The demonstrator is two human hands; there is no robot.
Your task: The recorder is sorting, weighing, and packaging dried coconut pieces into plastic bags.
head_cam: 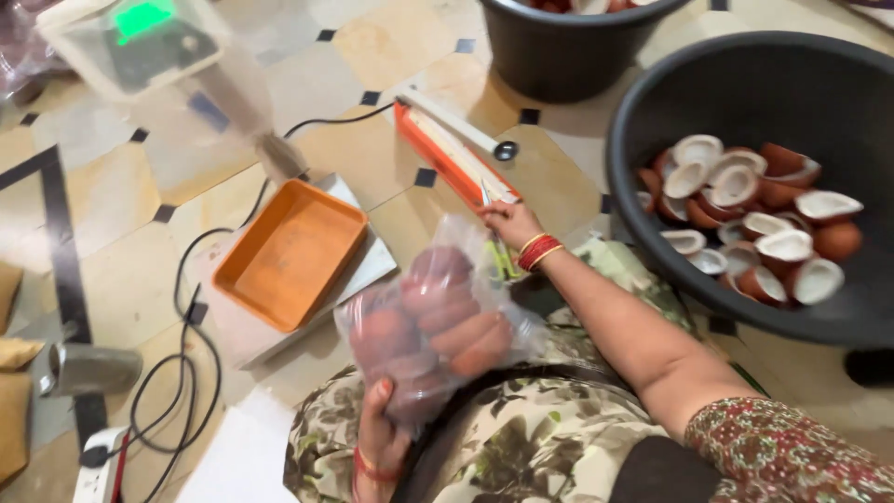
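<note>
Tiled floor (112, 186) carries orange tray (291, 251), black tub (745, 84); left hand (377, 438) fingers clamped on plastic bag (433, 317), right hand (510, 222) fingers closed on its top.

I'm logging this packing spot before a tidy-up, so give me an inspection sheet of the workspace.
Surface: tiled floor, beige with dark insets.
Job's things: clear bag of brown coconut halves; orange heat sealer; orange tray on a white scale.
Clutter: large black tub of coconut halves; second black tub; steel cup.
Grippers: left hand grips the bag from below; right hand rests at the sealer's near end.
Cables: black cable looped to a white power strip.
Surroundings: nothing seen.
</note>
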